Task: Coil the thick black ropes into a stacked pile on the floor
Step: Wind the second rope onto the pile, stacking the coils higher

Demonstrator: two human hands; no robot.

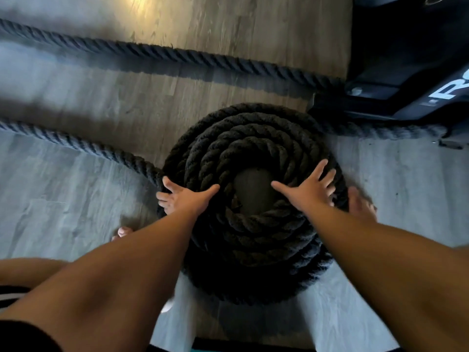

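Seen from the head camera, looking straight down, the person is bent over a coil (pixel 253 232) of thick black rope with both arms stretched to it. The coil sits on the wooden floor (pixel 76 199) right under the hands, wound in several rounds and stacked a few layers high, with a bare patch of floor showing through the hole between the two thumbs.

The left hand (pixel 182 196) lies spread on the left rim of the coil, fingers splayed and straight, gripping nothing. Its outer fingers reach over the edge to just where the loose rope (pixel 76 143) meets the pile. The right hand (pixel 312 186) is spread flat in the same way on the right side of the top round, pressing down and holding nothing. A bare foot (pixel 360 204) stands just beyond the right hand, close against the coil's outer side.

I would say the job is well along but not finished. A good pile is built and looks tidy. The loose rope runs out from beside the left hand, away to the left, not yet wound in. Well past both hands a far rope (pixel 177 57) lies straight across the floor toward a black frame (pixel 406 80) off beyond the right hand. Another short stretch leaves the coil on the right toward that frame. How much rope lies out of sight I cannot tell.
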